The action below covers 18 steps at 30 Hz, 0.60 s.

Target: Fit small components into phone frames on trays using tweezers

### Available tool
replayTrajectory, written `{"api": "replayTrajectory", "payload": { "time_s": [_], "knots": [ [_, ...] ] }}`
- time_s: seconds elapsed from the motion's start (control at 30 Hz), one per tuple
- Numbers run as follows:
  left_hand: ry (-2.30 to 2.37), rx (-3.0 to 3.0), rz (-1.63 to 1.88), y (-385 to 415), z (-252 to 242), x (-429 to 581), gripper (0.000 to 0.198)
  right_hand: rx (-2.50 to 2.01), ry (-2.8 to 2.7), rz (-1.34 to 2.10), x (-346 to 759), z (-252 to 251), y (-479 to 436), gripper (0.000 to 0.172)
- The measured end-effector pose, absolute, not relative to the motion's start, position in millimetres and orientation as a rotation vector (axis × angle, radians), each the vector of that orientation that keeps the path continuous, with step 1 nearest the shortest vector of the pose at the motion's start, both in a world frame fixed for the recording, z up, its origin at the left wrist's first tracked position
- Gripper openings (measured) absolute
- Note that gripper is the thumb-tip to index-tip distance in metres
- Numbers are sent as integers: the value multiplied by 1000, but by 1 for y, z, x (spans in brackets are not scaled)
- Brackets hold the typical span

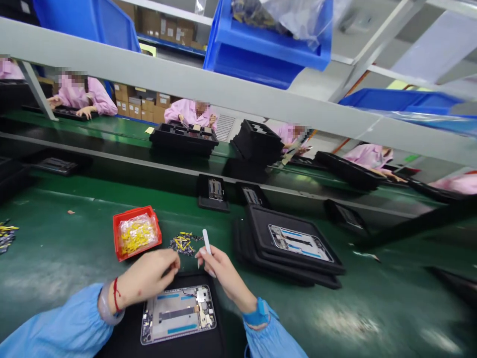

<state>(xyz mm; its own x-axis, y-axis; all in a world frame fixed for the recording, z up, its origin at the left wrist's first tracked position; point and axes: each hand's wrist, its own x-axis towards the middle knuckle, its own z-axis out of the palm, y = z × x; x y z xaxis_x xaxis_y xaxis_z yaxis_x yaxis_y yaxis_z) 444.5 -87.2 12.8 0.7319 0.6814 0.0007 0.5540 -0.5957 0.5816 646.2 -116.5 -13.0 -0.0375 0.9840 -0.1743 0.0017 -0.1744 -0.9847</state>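
My right hand [219, 268] pinches a flat white plastic stick [206, 242], its rounded end pointing up. My left hand [154, 273] is curled with thumb and fingertips together; whatever they hold, if anything, is hidden. Below both hands, an opened tablet housing [175, 318] with a circuit board, dark flat cable and blue strips lies on a black tray [212, 343]. Just beyond my fingers is a loose pile of small dark and yellow parts [183, 242]. To its left, a red bin [118, 243] holds a clear bag of yellow parts [137, 232].
Stacked black trays [290, 273] stand at right, another tablet housing [300, 242] on top. Smaller trays [213, 203] line the far side of the green bench [74, 278]. A grey rail [167, 72] with blue bins [268, 59] hangs overhead. Co-workers in pink [192, 112] sit across.
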Motion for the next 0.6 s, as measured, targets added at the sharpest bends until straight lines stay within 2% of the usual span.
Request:
{"api": "replayTrajectory", "payload": {
  "time_s": [0.1, 0.23, 0.47, 0.6],
  "knots": [
    [857, 2342, 144, -121, -2, 455, 14, -1191, -913, 1509, 655, -20, -128, 44],
    [781, 2318, 60, -150, -21, 464, 18, -1088, -730, 1565, 656, -29, -138, 45],
    [1009, 2201, 326, -136, -39, 473, 21, -886, -647, 1571, 656, -48, -149, 39],
    [1007, 2212, 444, -131, -47, 474, 21, -923, -850, 1521, 660, -56, -157, 28]
  ]
}}
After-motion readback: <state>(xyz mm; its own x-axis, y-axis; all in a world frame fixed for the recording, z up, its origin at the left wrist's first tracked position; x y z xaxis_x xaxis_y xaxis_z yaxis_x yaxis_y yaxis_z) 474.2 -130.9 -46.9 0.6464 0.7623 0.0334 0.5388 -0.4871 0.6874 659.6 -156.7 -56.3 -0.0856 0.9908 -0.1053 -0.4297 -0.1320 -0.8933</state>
